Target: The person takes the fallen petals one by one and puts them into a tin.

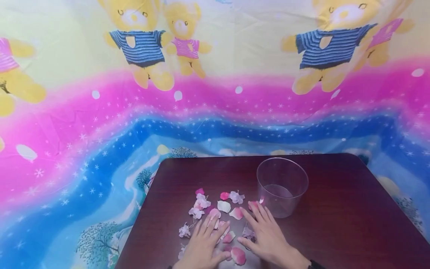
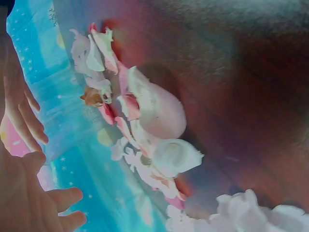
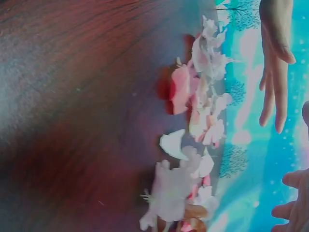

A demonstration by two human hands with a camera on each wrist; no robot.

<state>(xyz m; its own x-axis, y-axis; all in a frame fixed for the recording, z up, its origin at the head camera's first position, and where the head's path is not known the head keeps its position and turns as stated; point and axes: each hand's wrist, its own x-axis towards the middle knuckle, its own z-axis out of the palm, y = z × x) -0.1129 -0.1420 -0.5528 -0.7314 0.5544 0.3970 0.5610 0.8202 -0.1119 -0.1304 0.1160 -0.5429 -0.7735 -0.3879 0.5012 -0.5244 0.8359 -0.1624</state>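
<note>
Both hands are held over scattered artificial petals and small flowers on a dark brown table. In the head view my left hand (image 1: 205, 244), fingers spread, hovers above the petals on the left, close to a pale lilac flower (image 1: 184, 231). My right hand (image 1: 267, 235), also spread, is over a lilac flower (image 1: 248, 233), its fingertips near a pink petal (image 1: 253, 205) beside the clear plastic tub. A deep pink petal (image 1: 238, 256) lies between the two hands. Side-on, the left wrist view shows a large pale pink petal (image 2: 161, 111) with a gap below the hand. Neither hand holds anything.
A clear plastic tub (image 1: 282, 188) stands upright towards the back right of the table (image 1: 349, 209). Several petals and a lilac flower (image 1: 236, 197) lie farther back. A cloth printed with bears (image 1: 144, 48) hangs behind the table.
</note>
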